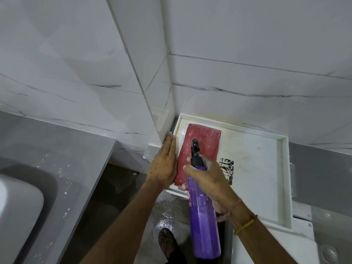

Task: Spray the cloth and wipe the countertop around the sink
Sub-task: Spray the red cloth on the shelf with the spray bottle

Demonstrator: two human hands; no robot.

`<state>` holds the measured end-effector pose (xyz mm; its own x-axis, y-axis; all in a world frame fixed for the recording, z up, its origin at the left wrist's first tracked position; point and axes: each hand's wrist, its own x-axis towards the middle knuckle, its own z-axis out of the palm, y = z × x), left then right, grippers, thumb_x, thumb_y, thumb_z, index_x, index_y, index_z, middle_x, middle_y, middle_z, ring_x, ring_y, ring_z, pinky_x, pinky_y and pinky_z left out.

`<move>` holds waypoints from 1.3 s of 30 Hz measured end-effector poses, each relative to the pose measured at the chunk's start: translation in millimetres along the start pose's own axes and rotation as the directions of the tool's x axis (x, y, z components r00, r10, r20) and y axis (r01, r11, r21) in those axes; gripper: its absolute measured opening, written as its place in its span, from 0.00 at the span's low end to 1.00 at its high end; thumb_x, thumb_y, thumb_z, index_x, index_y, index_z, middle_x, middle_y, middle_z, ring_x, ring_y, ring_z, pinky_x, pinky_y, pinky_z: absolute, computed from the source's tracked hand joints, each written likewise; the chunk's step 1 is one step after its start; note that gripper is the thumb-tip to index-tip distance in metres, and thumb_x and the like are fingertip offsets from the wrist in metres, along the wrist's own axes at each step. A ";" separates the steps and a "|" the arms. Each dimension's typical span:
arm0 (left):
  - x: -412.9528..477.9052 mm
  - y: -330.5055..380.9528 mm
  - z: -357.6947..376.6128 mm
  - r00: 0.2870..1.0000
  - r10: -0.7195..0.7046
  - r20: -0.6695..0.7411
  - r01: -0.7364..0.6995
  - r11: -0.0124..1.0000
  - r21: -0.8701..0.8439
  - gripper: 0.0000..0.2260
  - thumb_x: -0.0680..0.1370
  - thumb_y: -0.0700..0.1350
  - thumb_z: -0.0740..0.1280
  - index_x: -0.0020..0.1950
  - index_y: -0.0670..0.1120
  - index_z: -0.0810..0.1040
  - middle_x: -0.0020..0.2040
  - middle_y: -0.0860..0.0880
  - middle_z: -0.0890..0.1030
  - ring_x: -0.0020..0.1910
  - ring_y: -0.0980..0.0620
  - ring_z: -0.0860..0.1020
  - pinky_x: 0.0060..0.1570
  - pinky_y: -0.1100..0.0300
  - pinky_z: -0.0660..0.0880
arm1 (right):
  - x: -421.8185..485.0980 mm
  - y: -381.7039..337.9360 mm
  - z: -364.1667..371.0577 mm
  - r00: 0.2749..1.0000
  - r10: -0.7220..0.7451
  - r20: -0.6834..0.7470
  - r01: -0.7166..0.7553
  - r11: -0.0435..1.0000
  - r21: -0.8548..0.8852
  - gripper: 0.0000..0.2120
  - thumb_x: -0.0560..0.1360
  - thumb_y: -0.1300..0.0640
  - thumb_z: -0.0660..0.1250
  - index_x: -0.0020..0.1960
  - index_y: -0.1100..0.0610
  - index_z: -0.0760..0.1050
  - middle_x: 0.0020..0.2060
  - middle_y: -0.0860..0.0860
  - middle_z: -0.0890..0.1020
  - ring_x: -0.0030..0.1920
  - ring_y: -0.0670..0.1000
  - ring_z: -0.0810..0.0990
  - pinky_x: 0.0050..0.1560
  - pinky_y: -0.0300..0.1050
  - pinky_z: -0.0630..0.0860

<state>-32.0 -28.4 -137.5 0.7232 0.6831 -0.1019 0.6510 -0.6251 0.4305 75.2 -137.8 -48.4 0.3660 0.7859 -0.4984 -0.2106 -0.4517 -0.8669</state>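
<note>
hands: right [207,178] grips spray bottle [203,223] | left [163,166] flat, tray's [282,168] left edge, beside cloth [198,149]

Dim, even light with a cool grey cast; soft shadows. Wide-angle bending at the edges. Glare on the wet floor [167,212]. Slightly soft focus throughout.

Both forearms are bare, with no sleeves showing. The left hand [165,164] wears no ring, watch or band; small dark specks dot its back and wrist. The right hand [208,180] is also free of rings. Around the right wrist sit a thin reddish thread [236,204] and, further up the arm, a yellow elastic band [244,226] beside another thin reddish string. Low in the view, one foot [167,240] wears a dark open sandal with straps, the toes uncovered.
</note>
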 end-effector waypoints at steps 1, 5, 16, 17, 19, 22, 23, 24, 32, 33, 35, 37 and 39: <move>0.0 0.2 -0.1 1.000 0.003 -0.010 -0.003 1.000 -0.006 0.31 0.81 0.52 0.51 0.76 0.40 0.40 0.79 0.42 0.41 0.77 0.50 0.41 0.78 0.52 0.49 | -3.6 2.7 -0.2 1.000 0.011 0.005 -0.011 1.000 0.000 0.06 0.71 0.57 0.71 0.41 0.48 0.75 0.38 0.50 0.81 0.34 0.51 0.83 0.39 0.43 0.83; 1.6 -0.7 0.7 1.000 -0.007 -0.010 0.006 1.000 -0.009 0.33 0.78 0.59 0.40 0.76 0.40 0.40 0.79 0.42 0.42 0.78 0.49 0.42 0.78 0.51 0.50 | -15.9 13.4 2.2 0.999 0.042 -0.007 -0.042 0.999 -0.008 0.05 0.69 0.56 0.71 0.44 0.55 0.78 0.37 0.53 0.81 0.35 0.53 0.81 0.45 0.55 0.83; 2.8 -5.1 4.5 0.999 -0.010 0.036 0.008 0.999 0.036 0.38 0.78 0.58 0.56 0.75 0.42 0.34 0.78 0.43 0.37 0.77 0.49 0.37 0.77 0.54 0.45 | -8.7 1.3 4.0 0.999 -0.039 -0.003 0.039 0.999 0.011 0.05 0.71 0.57 0.71 0.44 0.50 0.76 0.36 0.46 0.80 0.29 0.41 0.82 0.29 0.33 0.79; 2.4 -5.1 4.8 0.999 -0.011 0.038 0.009 0.999 0.046 0.40 0.78 0.57 0.58 0.75 0.42 0.34 0.78 0.43 0.36 0.77 0.49 0.37 0.78 0.54 0.45 | -6.3 0.6 3.5 0.999 -0.053 -0.013 0.053 0.999 -0.005 0.04 0.70 0.56 0.71 0.43 0.50 0.76 0.35 0.47 0.80 0.29 0.43 0.82 0.31 0.34 0.79; 2.2 -4.9 4.3 0.999 -0.018 0.035 0.016 0.998 0.060 0.41 0.78 0.56 0.60 0.75 0.42 0.34 0.78 0.43 0.36 0.76 0.51 0.36 0.78 0.55 0.45 | -3.1 -0.4 3.2 0.995 -0.082 -0.057 0.079 0.995 -0.061 0.04 0.69 0.54 0.71 0.39 0.51 0.75 0.33 0.48 0.79 0.33 0.48 0.82 0.35 0.38 0.80; 2.5 -3.3 2.9 0.999 -0.018 0.034 0.016 0.998 0.056 0.41 0.78 0.56 0.60 0.75 0.42 0.34 0.78 0.43 0.36 0.76 0.51 0.35 0.77 0.55 0.45 | -1.4 0.6 3.1 0.995 -0.087 -0.056 0.086 0.996 -0.028 0.07 0.70 0.55 0.71 0.41 0.44 0.73 0.38 0.47 0.81 0.37 0.49 0.83 0.37 0.36 0.81; 2.8 -2.5 2.5 0.999 -0.023 0.041 0.021 0.998 0.053 0.41 0.78 0.57 0.60 0.75 0.42 0.34 0.78 0.43 0.36 0.76 0.51 0.35 0.77 0.55 0.44 | -1.5 0.1 3.0 0.995 -0.088 -0.043 0.087 0.996 -0.021 0.10 0.71 0.55 0.71 0.40 0.42 0.72 0.38 0.45 0.80 0.37 0.46 0.83 0.33 0.31 0.79; 2.8 -1.7 1.9 0.998 -0.027 0.050 0.025 0.998 0.051 0.42 0.78 0.57 0.60 0.75 0.42 0.34 0.78 0.43 0.35 0.76 0.51 0.36 0.77 0.55 0.44 | -1.3 -0.1 2.6 0.995 -0.090 -0.038 0.089 0.996 -0.029 0.10 0.71 0.54 0.71 0.39 0.42 0.72 0.37 0.44 0.79 0.36 0.43 0.81 0.31 0.28 0.76; -0.4 1.8 -5.1 0.998 -0.020 0.062 0.022 1.000 -0.019 0.38 0.77 0.59 0.54 0.76 0.41 0.38 0.79 0.43 0.39 0.78 0.48 0.40 0.77 0.49 0.50 | 13.6 -11.2 -1.2 0.991 -0.120 -0.064 0.113 0.988 -0.101 0.07 0.72 0.53 0.70 0.44 0.55 0.75 0.36 0.46 0.78 0.39 0.49 0.81 0.38 0.37 0.76; -0.1 2.2 -5.3 0.998 -0.021 0.066 0.022 1.000 -0.012 0.38 0.76 0.60 0.51 0.76 0.41 0.38 0.79 0.43 0.39 0.78 0.48 0.40 0.77 0.48 0.51 | 15.2 -13.8 -2.4 0.986 -0.148 -0.076 0.138 0.983 -0.123 0.05 0.72 0.52 0.70 0.40 0.52 0.75 0.34 0.47 0.78 0.36 0.48 0.80 0.36 0.35 0.76; 0.4 2.7 -5.7 0.997 -0.029 0.071 0.029 1.000 -0.001 0.39 0.75 0.62 0.48 0.76 0.42 0.38 0.79 0.43 0.39 0.78 0.48 0.40 0.77 0.48 0.51 | 16.0 -17.4 -3.6 0.975 -0.192 -0.111 0.172 0.971 -0.163 0.08 0.72 0.52 0.69 0.36 0.49 0.72 0.30 0.46 0.75 0.31 0.44 0.78 0.30 0.26 0.73; 0.5 2.7 -5.9 0.997 -0.030 0.073 0.030 1.000 -0.002 0.38 0.75 0.61 0.49 0.76 0.42 0.38 0.79 0.43 0.38 0.78 0.48 0.40 0.77 0.48 0.50 | 17.5 -15.4 -5.1 0.977 -0.194 -0.091 0.180 0.973 -0.148 0.09 0.72 0.53 0.69 0.36 0.47 0.71 0.32 0.46 0.76 0.33 0.45 0.81 0.34 0.29 0.77; 0.5 2.2 -5.8 0.998 -0.019 0.066 0.019 1.000 -0.006 0.37 0.78 0.57 0.55 0.76 0.41 0.38 0.79 0.42 0.39 0.78 0.47 0.40 0.77 0.48 0.50 | 16.7 -12.2 -4.4 0.989 -0.146 -0.031 0.141 0.983 -0.116 0.07 0.72 0.54 0.69 0.38 0.48 0.73 0.35 0.48 0.79 0.39 0.52 0.83 0.43 0.42 0.82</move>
<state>-31.6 -27.3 -131.4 0.7244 0.6683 -0.1693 0.6635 -0.6093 0.4342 87.9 -120.9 -46.1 0.4204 0.8300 -0.3665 -0.0499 -0.3822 -0.9228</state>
